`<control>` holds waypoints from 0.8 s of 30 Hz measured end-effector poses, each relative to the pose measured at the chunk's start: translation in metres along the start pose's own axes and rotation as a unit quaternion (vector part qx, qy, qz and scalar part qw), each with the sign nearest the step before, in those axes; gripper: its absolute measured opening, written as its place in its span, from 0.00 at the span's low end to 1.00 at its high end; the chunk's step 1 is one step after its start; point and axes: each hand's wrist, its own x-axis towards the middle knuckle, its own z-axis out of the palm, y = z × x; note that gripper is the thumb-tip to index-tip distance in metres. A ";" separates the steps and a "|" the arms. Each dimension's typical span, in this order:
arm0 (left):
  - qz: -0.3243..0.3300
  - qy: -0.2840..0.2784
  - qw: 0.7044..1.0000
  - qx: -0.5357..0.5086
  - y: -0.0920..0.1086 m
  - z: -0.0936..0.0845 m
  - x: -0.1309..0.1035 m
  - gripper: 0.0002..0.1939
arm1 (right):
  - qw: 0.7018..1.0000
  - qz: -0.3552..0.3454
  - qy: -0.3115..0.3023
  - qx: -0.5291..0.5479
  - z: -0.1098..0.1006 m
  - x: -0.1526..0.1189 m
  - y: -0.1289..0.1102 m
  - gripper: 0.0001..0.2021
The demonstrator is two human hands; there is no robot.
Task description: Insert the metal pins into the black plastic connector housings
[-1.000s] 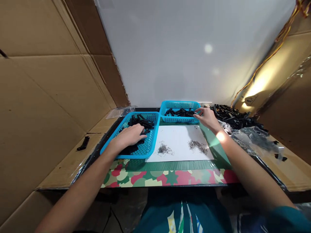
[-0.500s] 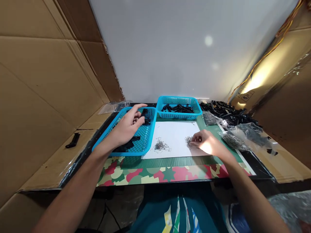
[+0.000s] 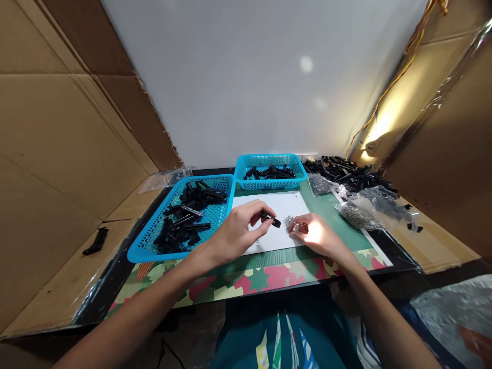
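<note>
Between the thumb and fingers of my left hand is a small black plastic part, held above a white sheet. My right hand is pinched at the edge of a small pile of fine metal pieces on that sheet; what its fingertips hold, if anything, is too small to make out. Left of my left hand is a blue basket with many black plastic parts in it. My left hand mostly covers a second metal pile.
Behind the sheet stands another blue basket holding black parts. A heap of black parts and plastic bags of metal pieces lie at the right. One black part rests on cardboard at the left. Cardboard walls rise on both sides.
My left hand has moved right, out of the left basket, bringing a black plastic part over the white sheet. My right hand stays by the metal pile. The view has shifted slightly.
</note>
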 end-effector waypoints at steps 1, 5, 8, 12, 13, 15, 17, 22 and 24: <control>-0.002 -0.008 1.000 -0.014 -0.002 0.006 0.002 0.07 | 1.000 -0.001 -0.005 -0.001 -0.001 0.001 0.000 0.05; -0.032 -0.016 0.991 -0.125 -0.006 0.028 0.005 0.12 | 1.000 -0.010 -0.022 0.010 -0.002 0.002 0.002 0.03; -0.056 0.037 0.981 -0.183 -0.006 0.044 0.005 0.17 | 0.997 -0.026 -0.037 0.058 -0.005 0.002 0.002 0.03; -0.089 0.042 0.947 -0.307 -0.012 0.064 0.007 0.17 | 0.991 -0.030 -0.016 0.133 -0.014 -0.002 -0.004 0.06; -0.099 0.033 0.934 -0.341 -0.015 0.067 0.007 0.18 | 0.988 -0.031 -0.003 0.154 -0.016 -0.004 -0.006 0.07; -0.115 0.024 0.919 -0.377 -0.020 0.072 0.008 0.18 | 0.979 -0.031 0.031 0.199 -0.017 -0.008 -0.012 0.09; -0.118 0.021 0.919 -0.375 -0.023 0.075 0.007 0.18 | 0.967 -0.021 0.075 0.243 -0.013 -0.012 -0.017 0.10; -0.101 0.013 0.928 -0.359 -0.022 0.079 0.000 0.18 | 0.909 -0.004 0.167 0.382 0.019 -0.022 -0.024 0.11; -0.090 0.029 0.930 -0.356 -0.021 0.081 -0.003 0.17 | 0.892 0.002 0.176 0.417 0.031 -0.024 -0.028 0.11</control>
